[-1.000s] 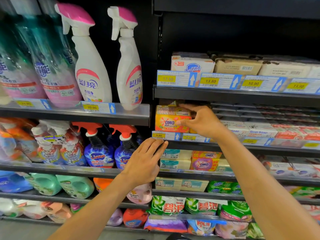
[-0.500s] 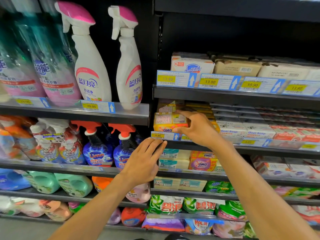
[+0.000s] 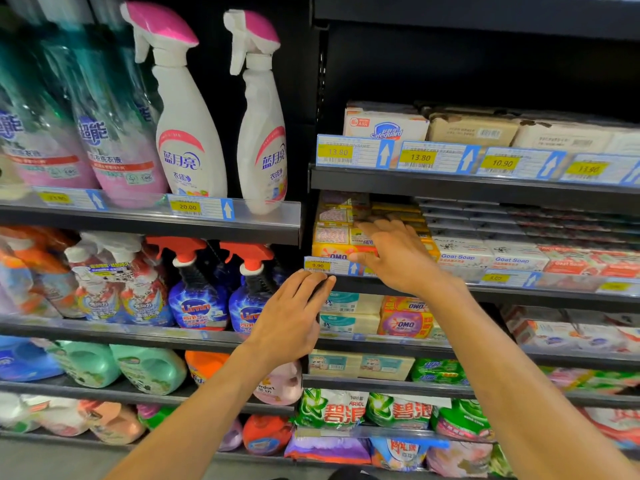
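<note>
A yellow OMO soap pack (image 3: 334,244) lies flat at the left end of the second soap shelf (image 3: 491,293), on top of the front row, with similar packs stacked behind it. My right hand (image 3: 394,258) holds it, fingers over its top and thumb against its front face above the 9.90 price tag (image 3: 318,266). My left hand (image 3: 294,317) is lower and to the left, fingers straight and together. Its fingertips touch the shelf's front edge just under that tag, and it holds nothing.
Goat Soap boxes (image 3: 485,259) fill the same shelf to the right. Safeguard soap (image 3: 386,128) sits on the shelf above, more OMO packs (image 3: 405,318) below. Left bay: white spray bottles (image 3: 188,133), blue spray bottles (image 3: 197,299), green jugs (image 3: 149,368). Detergent bags (image 3: 332,408) lie lowest.
My right hand has tipped the OMO pack back from upright, label facing me, to lying flat on the shelf. My left hand has stayed at the shelf edge.
</note>
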### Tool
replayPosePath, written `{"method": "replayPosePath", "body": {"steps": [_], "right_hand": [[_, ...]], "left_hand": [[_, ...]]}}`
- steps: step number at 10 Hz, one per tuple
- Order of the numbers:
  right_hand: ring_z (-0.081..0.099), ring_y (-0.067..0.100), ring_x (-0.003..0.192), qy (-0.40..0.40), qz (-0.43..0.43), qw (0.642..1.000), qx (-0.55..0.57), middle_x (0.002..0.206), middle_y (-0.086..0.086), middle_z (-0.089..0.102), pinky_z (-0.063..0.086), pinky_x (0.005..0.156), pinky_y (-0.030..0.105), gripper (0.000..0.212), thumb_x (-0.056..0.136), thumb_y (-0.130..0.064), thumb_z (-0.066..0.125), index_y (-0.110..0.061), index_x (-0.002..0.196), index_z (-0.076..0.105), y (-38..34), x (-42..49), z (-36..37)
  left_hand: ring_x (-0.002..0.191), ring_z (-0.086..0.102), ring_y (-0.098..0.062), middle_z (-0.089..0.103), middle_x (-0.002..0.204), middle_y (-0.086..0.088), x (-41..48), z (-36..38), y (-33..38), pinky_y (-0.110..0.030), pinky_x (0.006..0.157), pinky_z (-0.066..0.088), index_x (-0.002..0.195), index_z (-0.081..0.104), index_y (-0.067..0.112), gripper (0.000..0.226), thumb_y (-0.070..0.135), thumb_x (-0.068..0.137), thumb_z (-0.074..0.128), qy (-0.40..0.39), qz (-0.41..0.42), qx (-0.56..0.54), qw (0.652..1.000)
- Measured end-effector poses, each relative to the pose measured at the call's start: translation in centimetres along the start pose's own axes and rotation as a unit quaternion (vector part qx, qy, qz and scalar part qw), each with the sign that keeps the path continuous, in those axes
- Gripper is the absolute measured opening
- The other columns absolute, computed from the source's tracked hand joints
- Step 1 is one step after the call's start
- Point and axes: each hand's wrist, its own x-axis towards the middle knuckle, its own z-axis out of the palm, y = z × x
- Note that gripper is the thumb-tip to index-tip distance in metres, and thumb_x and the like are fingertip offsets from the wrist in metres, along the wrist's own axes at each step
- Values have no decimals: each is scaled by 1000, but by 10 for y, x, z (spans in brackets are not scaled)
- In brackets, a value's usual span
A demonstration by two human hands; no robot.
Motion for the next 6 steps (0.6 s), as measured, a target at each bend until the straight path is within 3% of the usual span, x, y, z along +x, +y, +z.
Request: {"method": "replayPosePath", "body": {"steps": [3,5,6], "right_hand": [[28,29,149,28,-16,999,-40,166,1,27,23,122,44,64,105,-56,47,-26,160,34,2,-6,8],[25,28,152,103,-44,993,-43,162,4,36,5,128,45,68,101,-49,56,-24,160,33,14,-27,33],[25,29,151,141,-22,989,-31,158,4,37,4,128,47,68,98,-44,63,-23,157,37,14,-41,39]], "left_hand": [[137,40,-28,46,149,-9,0,-10,7,-40,118,35,150,46,8,72,20,82,66,-26,-29,1,999],[138,40,-30,43,150,-9,2,-13,11,-44,119,38,152,43,8,76,20,81,65,-52,-44,-11,998],[138,42,-31,43,149,-9,-1,-19,15,-46,119,36,152,43,8,75,20,81,65,-61,-64,-35,995]]}}
